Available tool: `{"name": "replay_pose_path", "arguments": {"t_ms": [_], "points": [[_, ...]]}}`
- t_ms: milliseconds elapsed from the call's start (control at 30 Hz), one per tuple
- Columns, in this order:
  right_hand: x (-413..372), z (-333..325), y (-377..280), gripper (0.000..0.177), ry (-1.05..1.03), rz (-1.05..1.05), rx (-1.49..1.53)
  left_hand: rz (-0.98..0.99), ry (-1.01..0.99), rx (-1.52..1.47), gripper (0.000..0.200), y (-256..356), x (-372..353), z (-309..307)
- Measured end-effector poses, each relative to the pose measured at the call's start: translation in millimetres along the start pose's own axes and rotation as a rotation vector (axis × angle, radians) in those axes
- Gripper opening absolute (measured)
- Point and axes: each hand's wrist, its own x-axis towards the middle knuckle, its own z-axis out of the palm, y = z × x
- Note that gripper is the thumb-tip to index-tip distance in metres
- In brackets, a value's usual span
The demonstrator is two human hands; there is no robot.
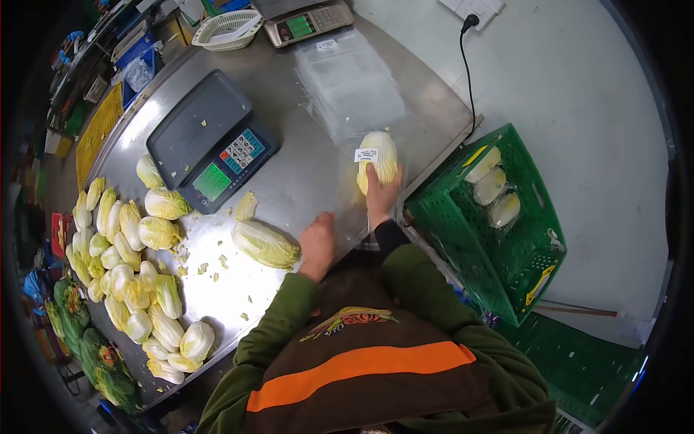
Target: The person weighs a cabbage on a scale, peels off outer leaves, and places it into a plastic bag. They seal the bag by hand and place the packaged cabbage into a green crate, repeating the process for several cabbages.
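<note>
My right hand [382,197] is closed on a napa cabbage [385,150] near the table's right edge. Clear plastic film seems to surround the cabbage, and a white printed label [366,155] lies on its upper side. My left hand [318,244] is curled into a fist over the table's front edge; what its fingers hold, if anything, is hidden. Just left of that fist lies a loose napa cabbage [264,244], with a torn leaf [246,206] above it. Flat clear plastic bags [350,83] are stacked beyond the labelled cabbage.
A scale [213,137] with a lit green display stands mid-table. Many napa cabbages [137,293] are heaped at the left. A green crate [463,224] holding several bagged cabbages is at the right. Farther back are a second scale [307,25] and a white basket [226,30].
</note>
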Motion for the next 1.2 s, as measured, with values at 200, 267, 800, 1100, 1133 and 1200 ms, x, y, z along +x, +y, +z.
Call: {"name": "replay_pose_path", "arguments": {"t_ms": [200, 267, 800, 1100, 1133, 1200], "points": [[1.4, -32.2, 25.8, 0.098, -0.148, 0.091, -0.144, -0.101, -0.189, -0.513, 0.029, -10.2, -7.2, 15.1], [-27.0, -62.8, 8.7, 0.094, -0.222, -0.117, -0.294, -0.189, -0.278, -0.518, 0.032, -19.6, -6.3, 4.0], [-111.4, -45.5, -54.9, 0.011, -0.714, -0.465, -0.363, -0.583, -0.844, -0.861, 0.036, -58.4, 13.4, -24.3], [-111.0, -76.8, -43.0, 0.008, -0.874, -0.961, -0.479, -0.530, -0.456, -1.028, 0.029, -46.4, -11.1, 9.2], [-114.9, -107.2, -39.4, 0.010, -0.924, -0.883, -0.503, -0.472, -0.412, -0.960, 0.030, -51.8, -9.3, 12.6], [-125.0, -214.6, -34.4, 0.017, -1.115, -0.595, -0.660, -0.422, -0.489, -0.876, 0.033, -59.0, -1.3, 2.0]]}}
